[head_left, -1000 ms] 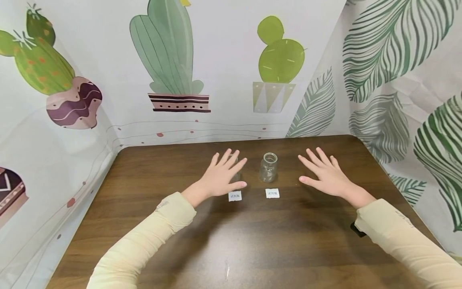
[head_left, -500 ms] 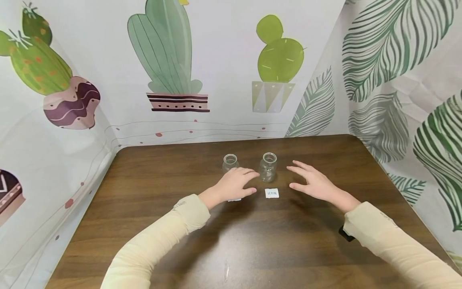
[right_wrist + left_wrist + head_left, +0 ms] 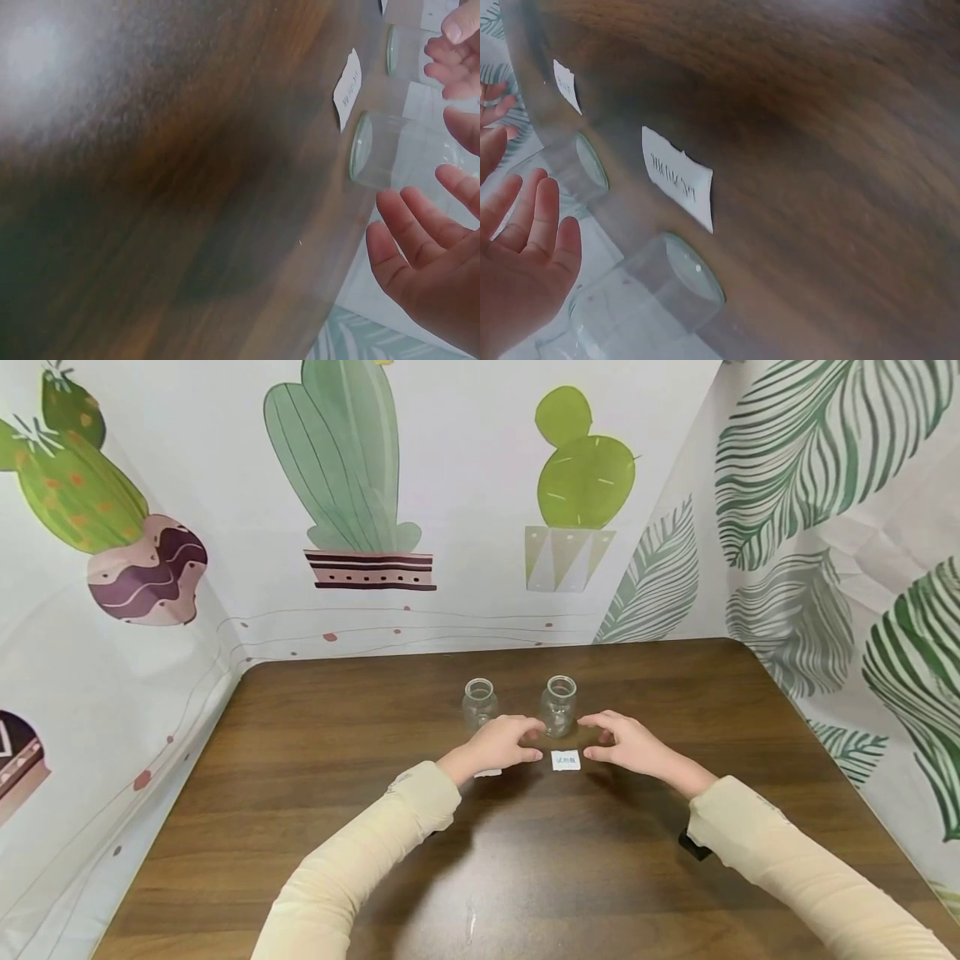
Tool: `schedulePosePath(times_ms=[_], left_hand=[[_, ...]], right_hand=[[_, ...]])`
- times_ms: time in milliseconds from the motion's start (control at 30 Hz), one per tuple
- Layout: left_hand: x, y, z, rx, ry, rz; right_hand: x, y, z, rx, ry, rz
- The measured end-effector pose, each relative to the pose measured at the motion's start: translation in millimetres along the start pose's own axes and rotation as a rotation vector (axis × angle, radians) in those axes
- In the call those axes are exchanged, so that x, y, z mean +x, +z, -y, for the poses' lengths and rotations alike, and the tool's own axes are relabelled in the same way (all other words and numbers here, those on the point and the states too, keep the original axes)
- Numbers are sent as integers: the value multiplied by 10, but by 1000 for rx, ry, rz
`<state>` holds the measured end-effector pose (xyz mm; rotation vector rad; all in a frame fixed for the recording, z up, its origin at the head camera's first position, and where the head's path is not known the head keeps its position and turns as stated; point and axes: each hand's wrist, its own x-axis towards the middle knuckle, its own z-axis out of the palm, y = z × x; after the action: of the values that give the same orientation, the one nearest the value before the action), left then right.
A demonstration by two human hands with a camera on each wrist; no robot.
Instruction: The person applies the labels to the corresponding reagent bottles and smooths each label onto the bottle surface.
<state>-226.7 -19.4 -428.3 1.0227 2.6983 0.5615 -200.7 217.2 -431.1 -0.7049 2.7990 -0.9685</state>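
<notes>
Two clear glass jars without lids stand side by side toward the back of the table. My left hand (image 3: 504, 742) hovers in front of the left jar (image 3: 478, 700) with loosely bent fingers and hides its lower part. Close to the right side of the right jar (image 3: 558, 706) is my right hand (image 3: 626, 745), fingers relaxed and apart from the thumb. Neither hand holds anything. A small white paper label (image 3: 566, 761) with printed characters lies before the right jar. Another paper label (image 3: 679, 176) lies before the left jar, mostly covered by my left hand in the head view.
The brown wooden table (image 3: 480, 860) ends at a wall covering (image 3: 480, 510) printed with cacti and leaves, close behind the jars. Similar covering flanks the table on both sides. A dark device (image 3: 693, 845) shows under the right sleeve.
Both hands have come inward toward the right jar, and their spread fingers have bent. The left jar, hidden behind my left hand at first, now shows its top. Jars and labels stay put.
</notes>
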Motion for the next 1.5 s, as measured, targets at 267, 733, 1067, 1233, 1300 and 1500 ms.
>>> schedulePosePath(times_ms=[267, 733, 1067, 1233, 1300, 1500], left_hand=[[145, 142, 20, -79, -50, 25], [241, 323, -33, -36, -162, 97], [268, 404, -131, 44, -215, 23], [273, 421, -157, 74, -241, 19], [278, 421, -169, 83, -244, 20], [292, 420, -202, 112, -254, 19]], right_hand=[[76, 87, -62, 186, 63, 94], [151, 238, -135, 343, 253, 198], [191, 309, -186, 127, 132, 117], [199, 342, -169, 30, 110, 90], [203, 349, -160, 11, 111, 87], [225, 359, -139, -39, 108, 80]])
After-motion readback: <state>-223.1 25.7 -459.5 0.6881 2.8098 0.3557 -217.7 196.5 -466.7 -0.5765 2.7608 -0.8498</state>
